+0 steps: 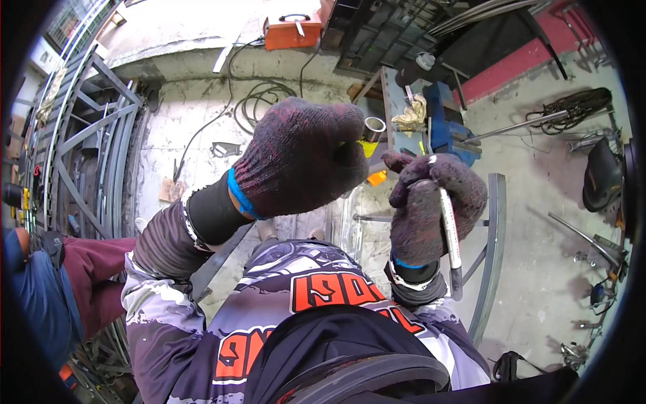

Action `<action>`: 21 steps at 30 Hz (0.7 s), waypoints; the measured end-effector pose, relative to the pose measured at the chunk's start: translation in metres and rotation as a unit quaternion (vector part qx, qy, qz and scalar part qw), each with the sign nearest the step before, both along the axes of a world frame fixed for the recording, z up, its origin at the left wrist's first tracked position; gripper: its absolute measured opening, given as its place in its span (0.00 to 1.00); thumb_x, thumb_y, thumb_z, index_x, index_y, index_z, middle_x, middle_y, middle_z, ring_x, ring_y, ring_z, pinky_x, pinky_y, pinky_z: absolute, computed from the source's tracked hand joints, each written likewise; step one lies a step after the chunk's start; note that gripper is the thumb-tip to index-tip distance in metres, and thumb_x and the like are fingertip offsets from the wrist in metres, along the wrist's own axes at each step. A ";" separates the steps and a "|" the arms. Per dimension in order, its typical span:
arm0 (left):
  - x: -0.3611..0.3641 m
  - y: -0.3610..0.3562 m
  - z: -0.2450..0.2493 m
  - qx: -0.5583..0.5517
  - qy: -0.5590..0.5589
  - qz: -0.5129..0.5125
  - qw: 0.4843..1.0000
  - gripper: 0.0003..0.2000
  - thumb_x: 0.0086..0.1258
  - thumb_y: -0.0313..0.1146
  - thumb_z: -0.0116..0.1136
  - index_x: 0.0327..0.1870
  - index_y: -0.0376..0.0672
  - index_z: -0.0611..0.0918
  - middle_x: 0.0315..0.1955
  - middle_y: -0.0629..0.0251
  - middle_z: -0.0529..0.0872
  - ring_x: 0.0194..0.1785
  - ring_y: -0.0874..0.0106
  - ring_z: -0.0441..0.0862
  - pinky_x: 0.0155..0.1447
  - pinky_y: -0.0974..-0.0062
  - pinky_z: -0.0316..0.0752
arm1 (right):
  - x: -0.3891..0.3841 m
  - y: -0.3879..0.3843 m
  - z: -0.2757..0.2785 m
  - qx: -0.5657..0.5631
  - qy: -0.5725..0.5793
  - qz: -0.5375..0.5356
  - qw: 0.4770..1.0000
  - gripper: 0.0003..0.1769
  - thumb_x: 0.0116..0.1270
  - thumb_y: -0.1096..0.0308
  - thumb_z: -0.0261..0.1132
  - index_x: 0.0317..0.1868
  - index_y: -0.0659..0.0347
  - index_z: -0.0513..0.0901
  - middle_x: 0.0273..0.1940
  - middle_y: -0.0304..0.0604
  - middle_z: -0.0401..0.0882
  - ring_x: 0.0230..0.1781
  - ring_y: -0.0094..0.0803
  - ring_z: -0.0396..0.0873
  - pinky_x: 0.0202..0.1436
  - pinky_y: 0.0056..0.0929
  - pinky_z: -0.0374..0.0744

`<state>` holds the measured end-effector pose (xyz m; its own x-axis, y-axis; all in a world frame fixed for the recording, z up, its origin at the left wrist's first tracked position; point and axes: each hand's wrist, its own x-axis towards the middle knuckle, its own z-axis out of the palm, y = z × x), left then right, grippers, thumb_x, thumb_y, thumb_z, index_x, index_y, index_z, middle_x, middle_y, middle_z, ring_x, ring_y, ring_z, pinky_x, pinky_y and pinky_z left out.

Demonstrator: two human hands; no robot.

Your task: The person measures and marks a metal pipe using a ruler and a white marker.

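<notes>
My left hand [303, 158], in a dark knitted glove with a blue cuff edge, is closed in a fist at the centre. What it holds is mostly hidden. A bit of yellow [368, 149] and a round metal rim [375, 125] show beside its fingers; I cannot tell whether either is in the grip. To the right, my right hand [437, 202], gloved alike, has its fingers curled round a white marker-like stick [449, 225] with a dark lower end. The two hands are apart. Below the gap between them lies an orange-yellow object [377, 178].
A blue vise [447, 124] sits on a bench [397, 101] with a crumpled glove [412, 113]. Cables [259, 101] lie near an orange box [292, 32]. Steel frames [101, 135] and another person [47, 296] are at left; a metal bar [493, 249] stands at right.
</notes>
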<state>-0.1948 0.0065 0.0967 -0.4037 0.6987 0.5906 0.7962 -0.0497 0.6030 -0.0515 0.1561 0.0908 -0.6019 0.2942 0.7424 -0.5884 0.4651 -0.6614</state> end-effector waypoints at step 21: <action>-0.002 0.008 -0.001 -0.015 0.043 0.034 0.998 0.06 0.56 0.29 0.66 0.30 0.42 0.81 0.23 0.54 0.79 0.27 0.52 0.79 0.32 0.61 0.75 | 0.014 -0.008 0.002 0.099 -0.137 -0.093 0.981 0.08 0.67 0.76 0.68 0.45 0.68 0.83 0.40 0.54 0.87 0.33 0.39 0.86 0.44 0.36 0.85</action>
